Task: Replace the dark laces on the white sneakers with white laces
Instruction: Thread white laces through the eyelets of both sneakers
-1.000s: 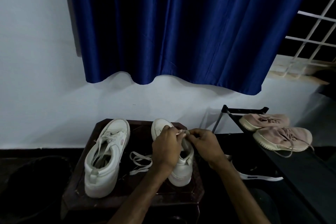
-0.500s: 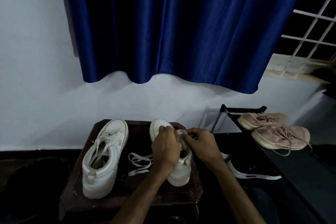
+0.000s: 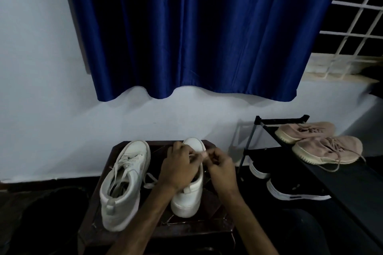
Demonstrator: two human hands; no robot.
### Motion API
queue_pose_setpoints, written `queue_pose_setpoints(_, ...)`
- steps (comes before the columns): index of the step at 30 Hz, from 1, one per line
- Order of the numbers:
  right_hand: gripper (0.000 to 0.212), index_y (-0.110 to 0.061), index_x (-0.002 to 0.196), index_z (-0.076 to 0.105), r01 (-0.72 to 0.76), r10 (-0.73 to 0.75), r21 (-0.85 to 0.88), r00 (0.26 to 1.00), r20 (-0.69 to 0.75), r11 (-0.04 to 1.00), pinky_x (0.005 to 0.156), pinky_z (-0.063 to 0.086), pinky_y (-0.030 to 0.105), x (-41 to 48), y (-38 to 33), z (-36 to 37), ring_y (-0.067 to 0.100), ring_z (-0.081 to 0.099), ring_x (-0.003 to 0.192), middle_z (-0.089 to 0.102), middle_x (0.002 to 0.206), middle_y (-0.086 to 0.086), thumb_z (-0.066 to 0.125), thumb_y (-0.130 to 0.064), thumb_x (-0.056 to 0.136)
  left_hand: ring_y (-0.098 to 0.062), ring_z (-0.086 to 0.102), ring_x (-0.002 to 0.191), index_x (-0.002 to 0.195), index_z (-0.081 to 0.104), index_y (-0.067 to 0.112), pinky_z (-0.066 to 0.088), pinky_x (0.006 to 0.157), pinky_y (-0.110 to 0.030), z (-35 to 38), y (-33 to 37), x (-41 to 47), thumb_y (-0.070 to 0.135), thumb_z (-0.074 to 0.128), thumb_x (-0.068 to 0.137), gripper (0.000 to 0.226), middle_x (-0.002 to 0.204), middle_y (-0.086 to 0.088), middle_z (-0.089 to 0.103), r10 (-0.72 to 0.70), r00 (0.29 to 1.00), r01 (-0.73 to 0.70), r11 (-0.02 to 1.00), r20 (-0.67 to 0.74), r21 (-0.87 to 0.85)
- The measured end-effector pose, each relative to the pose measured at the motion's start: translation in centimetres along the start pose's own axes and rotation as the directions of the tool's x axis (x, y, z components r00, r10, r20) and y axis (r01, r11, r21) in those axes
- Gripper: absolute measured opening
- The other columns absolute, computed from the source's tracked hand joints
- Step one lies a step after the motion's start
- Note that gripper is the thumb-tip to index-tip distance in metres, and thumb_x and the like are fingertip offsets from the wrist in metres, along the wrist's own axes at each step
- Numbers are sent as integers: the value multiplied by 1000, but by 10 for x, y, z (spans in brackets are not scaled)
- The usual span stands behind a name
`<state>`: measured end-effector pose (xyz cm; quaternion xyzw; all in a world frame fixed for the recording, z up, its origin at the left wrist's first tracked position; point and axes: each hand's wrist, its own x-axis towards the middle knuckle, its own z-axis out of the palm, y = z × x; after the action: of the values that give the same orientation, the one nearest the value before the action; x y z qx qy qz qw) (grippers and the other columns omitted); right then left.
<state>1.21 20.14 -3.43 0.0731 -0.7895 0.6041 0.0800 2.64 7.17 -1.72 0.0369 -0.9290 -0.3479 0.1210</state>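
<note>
Two white sneakers stand on a small dark wooden table (image 3: pixel 215 227). The left sneaker (image 3: pixel 124 184) carries white laces. Over the lace area of the right sneaker (image 3: pixel 189 196) both my hands work close together. My left hand (image 3: pixel 180 166) pinches a white lace (image 3: pixel 150 181) whose loose end trails onto the table between the shoes. My right hand (image 3: pixel 220 164) pinches the same lace near the shoe's front eyelets. The eyelets themselves are hidden under my fingers.
A black shoe rack (image 3: pixel 263 128) stands to the right with two pink sneakers (image 3: pixel 327 149) on top and black shoes with white soles (image 3: pixel 296 190) lower down. A blue curtain (image 3: pixel 186 27) hangs on the wall behind. A dark shape lies on the floor at left.
My hands have shifted a little toward the toe of the right sneaker and still work the lace. The shoes have stayed put.
</note>
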Motion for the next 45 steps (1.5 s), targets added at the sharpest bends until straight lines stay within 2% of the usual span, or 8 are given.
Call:
queue_pose_setpoints(7,19,-3,93,54,-289,344,542,939,0,789,62,58,35,-30,17,-19,27,70,77,70,89,15,43,-15,103,-17,41,119,106,60,17,34,98,-28,9,-16,-4,40,57,91,28,126,7,46,97,993,-99,995,-71,-18)
queue_pose_setpoints(14,6,-27,95,67,97,-92,-178,995,37,979,76,52,21,-8,25,-49,2,65,83,69,89,-11,63,-29,92,-12,41,122,100,66,15,28,105,-24,10,-20,-4,51,50,80,44,128,9,49,91,995,-95,976,-30,-196)
queue_pose_setpoints(19,10,-23,88,65,272,-256,-140,959,125,952,69,51,29,-3,4,-13,5,62,73,66,79,-11,62,-32,92,-9,41,123,103,65,15,27,104,-20,10,-20,-6,50,52,85,41,128,9,49,104,994,-107,976,-26,-188)
queue_pose_setpoints(26,19,-36,68,58,241,102,-466,795,598,851,72,48,21,5,30,-85,-2,61,75,64,74,-13,67,-32,84,-10,43,120,94,62,23,35,106,-35,11,-22,-5,60,42,78,45,123,13,49,124,989,-133,984,-75,-116)
queue_pose_setpoints(29,16,-42,66,61,228,155,-619,851,501,752,77,52,29,9,33,-100,-1,62,79,66,78,-17,68,-39,79,-11,41,119,96,62,22,35,107,-36,11,-21,-6,56,44,80,42,125,13,48,124,989,-131,988,-85,-86)
queue_pose_setpoints(35,5,-20,87,67,268,-254,-40,944,209,963,67,49,19,4,-7,-26,3,63,73,68,79,-11,67,-24,90,-14,43,119,96,62,22,35,102,-30,10,-17,-8,61,40,76,49,124,11,46,134,986,-140,989,-104,-55)
queue_pose_setpoints(41,15,-30,75,52,144,35,-549,953,302,824,74,52,36,4,40,-51,12,64,81,66,84,-8,63,-30,86,-9,36,117,94,62,27,31,99,-34,7,-13,-10,64,37,72,49,130,15,38,119,983,-115,993,-137,31)
queue_pose_setpoints(45,15,-25,77,65,134,-85,-228,973,213,964,70,50,25,6,25,-49,-1,60,70,67,73,-10,64,-26,92,0,28,114,92,61,30,20,98,-30,8,-12,-11,60,44,75,39,132,19,34,99,987,-101,995,-128,-3)
